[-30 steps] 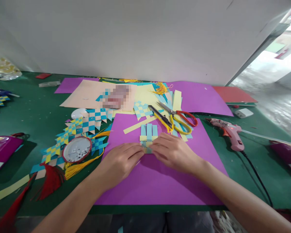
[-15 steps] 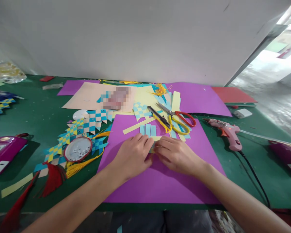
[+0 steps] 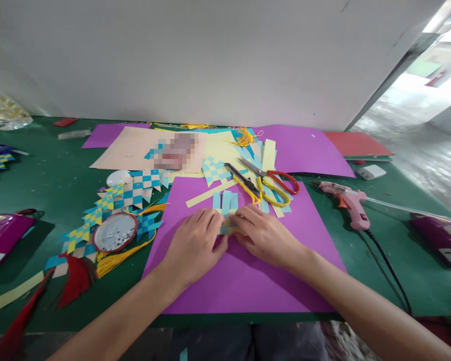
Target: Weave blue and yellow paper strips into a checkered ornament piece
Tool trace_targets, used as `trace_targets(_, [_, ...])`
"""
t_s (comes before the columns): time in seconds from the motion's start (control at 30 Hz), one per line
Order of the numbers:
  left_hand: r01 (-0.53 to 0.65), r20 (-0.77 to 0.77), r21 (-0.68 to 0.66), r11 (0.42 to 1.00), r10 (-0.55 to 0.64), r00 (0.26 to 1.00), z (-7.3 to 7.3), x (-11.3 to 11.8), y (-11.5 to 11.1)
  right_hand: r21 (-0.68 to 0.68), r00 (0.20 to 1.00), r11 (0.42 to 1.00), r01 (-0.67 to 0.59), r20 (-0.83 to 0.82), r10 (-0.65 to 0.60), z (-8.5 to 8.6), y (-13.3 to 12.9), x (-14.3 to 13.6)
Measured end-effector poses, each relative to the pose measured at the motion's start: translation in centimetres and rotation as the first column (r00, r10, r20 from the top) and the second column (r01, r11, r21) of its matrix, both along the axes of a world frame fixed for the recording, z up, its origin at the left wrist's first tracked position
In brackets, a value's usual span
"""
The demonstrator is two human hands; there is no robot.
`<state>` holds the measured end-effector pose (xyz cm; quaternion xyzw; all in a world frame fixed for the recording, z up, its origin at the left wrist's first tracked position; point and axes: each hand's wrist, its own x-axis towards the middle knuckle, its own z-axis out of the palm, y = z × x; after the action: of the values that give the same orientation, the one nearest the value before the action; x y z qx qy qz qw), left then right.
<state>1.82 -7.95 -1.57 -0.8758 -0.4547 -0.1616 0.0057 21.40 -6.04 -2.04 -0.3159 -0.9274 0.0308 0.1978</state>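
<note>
Light blue paper strips (image 3: 226, 200) stand side by side on the purple sheet (image 3: 248, 288), crossed by pale yellow strips between my hands. My left hand (image 3: 197, 240) has its fingers curled over the left end of this small weave. From the other side, my right hand (image 3: 266, 233) pinches the weave's right end. My fingers hide most of the crossing. Just beyond the hands lie a yellow utility knife (image 3: 244, 181) and scissors (image 3: 280, 179) with red and yellow handles, on top of loose strips.
At left are woven paper fish (image 3: 141, 189), a round dish of small dark bits (image 3: 115, 233) and a red tassel (image 3: 75, 281). A pink glue gun (image 3: 355, 208) with a black cord lies at right. A white wall (image 3: 210, 60) rises behind the green table (image 3: 78, 180).
The view has shifted slightly. My hands have moved a little apart, so more of the weave shows between them. The light blue strips now stand less evenly.
</note>
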Motion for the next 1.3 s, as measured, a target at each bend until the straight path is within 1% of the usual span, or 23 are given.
trace_targets(0.07, [-0.018,0.026,0.037,0.999,0.017,1.0,-0.1,-0.6,-0.4,-0.015,0.999,0.999,0.042,-0.01,-0.042,0.2,0.0,-0.1])
trace_targets(0.17, [-0.013,0.053,0.071,0.997,0.009,0.999,-0.5,-1.7,-1.0,0.012,0.999,0.999,0.032,-0.016,-0.032,0.5,0.0,-0.2])
trace_targets(0.23, [0.02,0.072,0.078,0.997,-0.026,0.997,-0.9,-2.4,-1.2,0.048,1.0,0.999,0.021,0.014,-0.021,0.4,0.0,-0.3])
trace_targets(0.37, [0.096,0.072,0.112,0.989,-0.105,0.992,-1.3,-3.3,-1.1,0.085,0.994,0.995,0.058,0.091,-0.065,-0.1,0.2,-0.8])
trace_targets(0.47, [0.138,0.064,0.126,0.982,-0.147,0.987,-1.3,-3.6,-1.0,0.074,0.991,0.995,0.059,0.112,-0.068,-0.3,0.2,-1.0])
trace_targets(0.57, [0.153,0.044,0.157,0.976,-0.161,0.986,-1.2,-3.6,-0.9,0.055,0.991,0.996,0.069,0.112,-0.075,-0.3,0.2,-1.0])
trace_targets(0.7, [0.197,-0.032,0.219,0.956,-0.194,0.98,-1.1,-3.5,-0.9,0.053,0.992,0.995,0.084,0.087,-0.089,-0.4,0.2,-1.1])
trace_targets(0.77, [0.22,-0.071,0.253,0.942,-0.209,0.975,-1.1,-3.5,-0.8,0.067,0.994,0.994,0.083,0.069,-0.088,-0.3,0.2,-1.0])
trace_targets(0.87, [0.238,-0.097,0.28,0.93,-0.219,0.971,-1.3,-3.5,-0.7,0.122,0.996,0.99,0.069,0.048,-0.075,0.2,0.0,-0.8])
trace_targets(0.97, [0.238,-0.096,0.272,0.933,-0.219,0.971,-1.5,-3.5,-0.7,0.174,0.997,0.984,0.043,0.054,-0.053,0.7,-0.9,0.1])
trace_targets(1.03, [0.231,-0.077,0.252,0.94,-0.218,0.973,-1.4,-3.6,-0.8,0.201,0.997,0.979,0.023,0.062,-0.037,0.7,-1.7,0.8])
trace_targets(1.17, [0.155,0.066,0.156,0.976,-0.167,0.984,-0.3,-3.6,-0.7,0.22,0.996,0.975,0.028,0.072,-0.045,0.1,-3.3,2.2])
trace_targets(1.2, [0.165,0.081,0.134,0.977,-0.177,0.981,-0.1,-3.5,-0.5,0.209,0.996,0.977,0.034,0.075,-0.051,-0.1,-3.5,2.4])
trace_targets(1.23, [0.204,0.071,0.117,0.972,-0.213,0.975,0.1,-3.5,-0.2,0.195,0.996,0.98,0.037,0.076,-0.053,-0.2,-3.6,2.6])
trace_targets(1.3, [0.345,0.0,0.098,0.933,-0.347,0.938,0.1,-3.5,0.6,0.172,0.996,0.984,0.039,0.073,-0.053,-0.3,-3.7,2.8])
